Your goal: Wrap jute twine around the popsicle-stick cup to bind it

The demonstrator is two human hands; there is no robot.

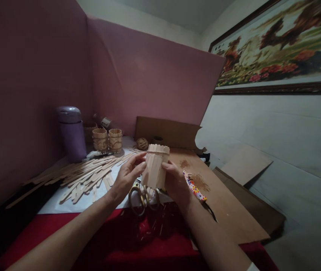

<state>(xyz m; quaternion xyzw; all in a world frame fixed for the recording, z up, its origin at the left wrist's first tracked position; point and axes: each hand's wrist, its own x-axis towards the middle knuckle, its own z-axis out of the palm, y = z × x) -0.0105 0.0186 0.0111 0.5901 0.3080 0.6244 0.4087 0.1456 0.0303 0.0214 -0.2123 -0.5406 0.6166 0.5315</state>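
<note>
Stick cup (156,165) upright between left hand (126,177) and right hand (174,182), gripped at both sides

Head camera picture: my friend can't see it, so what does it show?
The left hand and right hand hold up a small stick cup above scissors. Loose wooden sticks lie to the left, near two other cups and a purple flask.

Scissors (141,198) half hidden (behind stick cup (156,165)); painting (279,49) cut off.
</note>
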